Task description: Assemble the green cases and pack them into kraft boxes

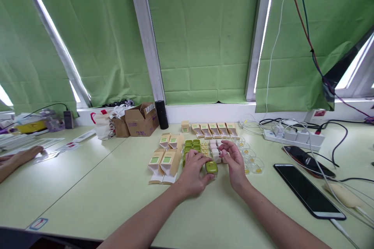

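My left hand [193,174] grips a small case with a rounded green lid [212,167], thumb and fingers around its sides, just above the table. To its right my right hand [234,163] is raised, fingers loosely bent and apart, with nothing visible in it. Behind my hands stand rows of green lidded cases [188,142], small yellowish squares [204,149] and pale pink and white pieces [214,151], partly hidden by my fingers. Clear plastic shells with yellow spots [257,165] lie right of my right hand. Cardboard boxes with green labels [166,159], flaps open, lie left of my left hand.
More open boxes [214,130] line the back. A brown carton [142,120] and black cylinder [161,114] stand behind. At right lie a phone [309,190], a dark phone [309,160] and a power strip [293,139] with cables. Another person's hand [27,155] rests far left.
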Motion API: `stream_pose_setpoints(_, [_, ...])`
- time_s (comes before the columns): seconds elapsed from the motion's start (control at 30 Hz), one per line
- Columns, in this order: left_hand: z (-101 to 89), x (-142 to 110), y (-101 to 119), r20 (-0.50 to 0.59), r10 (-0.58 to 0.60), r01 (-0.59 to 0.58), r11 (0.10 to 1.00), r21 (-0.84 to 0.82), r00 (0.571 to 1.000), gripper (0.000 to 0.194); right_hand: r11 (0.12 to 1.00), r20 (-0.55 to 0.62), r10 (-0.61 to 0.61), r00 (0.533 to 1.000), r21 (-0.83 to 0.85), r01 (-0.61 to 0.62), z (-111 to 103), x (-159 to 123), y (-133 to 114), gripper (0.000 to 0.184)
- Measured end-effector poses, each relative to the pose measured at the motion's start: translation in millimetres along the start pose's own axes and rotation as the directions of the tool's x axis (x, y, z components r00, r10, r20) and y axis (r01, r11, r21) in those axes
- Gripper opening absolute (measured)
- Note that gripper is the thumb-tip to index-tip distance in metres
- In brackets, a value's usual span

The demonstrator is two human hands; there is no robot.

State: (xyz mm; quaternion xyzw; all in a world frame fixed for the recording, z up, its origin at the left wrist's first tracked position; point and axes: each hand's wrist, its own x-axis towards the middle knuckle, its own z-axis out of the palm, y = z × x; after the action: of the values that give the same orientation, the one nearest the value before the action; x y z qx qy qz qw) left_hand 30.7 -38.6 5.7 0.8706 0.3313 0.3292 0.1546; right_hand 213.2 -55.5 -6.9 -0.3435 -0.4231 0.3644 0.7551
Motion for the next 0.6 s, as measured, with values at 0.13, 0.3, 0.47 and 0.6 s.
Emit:
stream_pose_setpoints(0.13, [1.1,0.9,1.1,0.047,-0.004,0.002,0.999,0.053,0.999,0.042,1.000,0.008,0.013,1.000,0.014,-0.013,0.5,0.4,-0.7,0.036])
stream_pose_setpoints(0.3, [2.0,0.4,1.1,0.063,0.006,-0.011,0.997,0.072,0.998,0.043,1.000,0.009,0.012,1.000,0.020,-0.012,1.0,0.0,-0.7,0.033])
stream_pose_setpoints(0.47, [3.8,0.3,-0.4,0.086,-0.011,0.003,0.995,0.099,0.996,0.042,1.000,0.021,0.018,1.000,0.010,-0.018,-0.2,0.2,0.2,0.034])
stream_pose_setpoints(0.6, [3.6,-0.7,0.5,0.092,-0.003,-0.006,0.996,0.095,0.996,0.042,1.000,0.022,0.017,1.000,0.007,-0.017,0.0,0.1,-0.2,0.034])
